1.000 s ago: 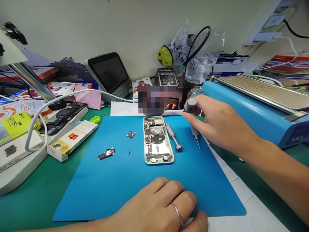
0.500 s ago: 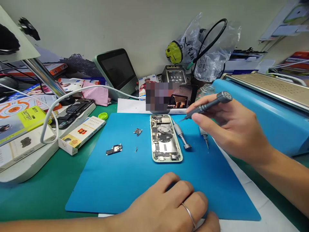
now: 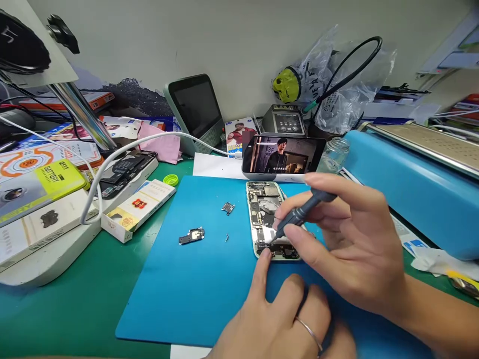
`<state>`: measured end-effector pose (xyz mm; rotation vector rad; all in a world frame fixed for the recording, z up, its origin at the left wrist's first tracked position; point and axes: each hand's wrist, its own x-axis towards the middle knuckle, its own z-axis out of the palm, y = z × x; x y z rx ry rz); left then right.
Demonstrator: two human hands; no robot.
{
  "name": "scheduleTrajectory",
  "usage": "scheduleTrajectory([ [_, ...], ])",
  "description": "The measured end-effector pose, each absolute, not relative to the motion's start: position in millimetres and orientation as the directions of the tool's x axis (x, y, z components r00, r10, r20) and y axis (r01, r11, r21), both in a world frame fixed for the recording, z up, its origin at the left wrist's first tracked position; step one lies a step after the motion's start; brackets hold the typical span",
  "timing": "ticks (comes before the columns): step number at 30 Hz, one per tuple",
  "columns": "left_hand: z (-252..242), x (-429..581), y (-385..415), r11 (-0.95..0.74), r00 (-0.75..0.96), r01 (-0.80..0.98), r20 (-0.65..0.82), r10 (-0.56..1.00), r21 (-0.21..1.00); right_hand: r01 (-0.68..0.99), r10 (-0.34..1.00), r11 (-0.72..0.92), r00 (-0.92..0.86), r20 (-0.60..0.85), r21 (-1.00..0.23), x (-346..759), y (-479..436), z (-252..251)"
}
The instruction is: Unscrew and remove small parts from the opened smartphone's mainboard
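My right hand [image 3: 361, 249] pinches a precision screwdriver [image 3: 298, 215] over an opened smartphone [image 3: 265, 220] (likely fragile, best held by its rim [image 3: 251, 219]).

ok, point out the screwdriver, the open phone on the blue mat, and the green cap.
Screwdriver [image 3: 298, 215]: head view, dark handle, between the fingers.
Open phone [image 3: 265, 215]: head view, exposed insides, near the middle.
Green cap [image 3: 170, 180]: head view, middle of the cap.

I see 2 hands: L hand [image 3: 279, 319], R hand [image 3: 362, 254]; 1 screwdriver [image 3: 299, 215] vis., 1 opened smartphone [image 3: 265, 212], 3 loose phone pts [image 3: 192, 236] [image 3: 228, 208] [image 3: 226, 238], 1 ring [image 3: 307, 327], 1 glass jar [image 3: 337, 149].
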<state>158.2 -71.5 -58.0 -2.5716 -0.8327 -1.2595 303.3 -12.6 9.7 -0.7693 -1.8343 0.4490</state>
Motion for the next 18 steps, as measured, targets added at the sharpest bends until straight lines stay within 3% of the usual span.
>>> scheduleTrajectory([
  [4, -69.0, 171.2, -80.3, -0.756, 0.348, 0.614, 0.782, 0.517, 0.227, 0.327, 0.622, 0.781, -0.325, 0.712, -0.533, 316.8, -13.4, -5.3],
  [8, -71.7, 176.6, -84.3, -0.756, 0.339, 0.629, 0.812, 0.475, 0.180, 0.359, 0.602, 0.792, -0.319, 0.732, -0.494, 321.4, -14.9, -6.7],
  [18, -71.7, 177.1, -82.2, -0.741, 0.333, 0.636, 0.791, 0.514, 0.214, 0.339, 0.654, 0.755, -0.333, 0.679, -0.561, 315.8, -8.2, -9.4],
])
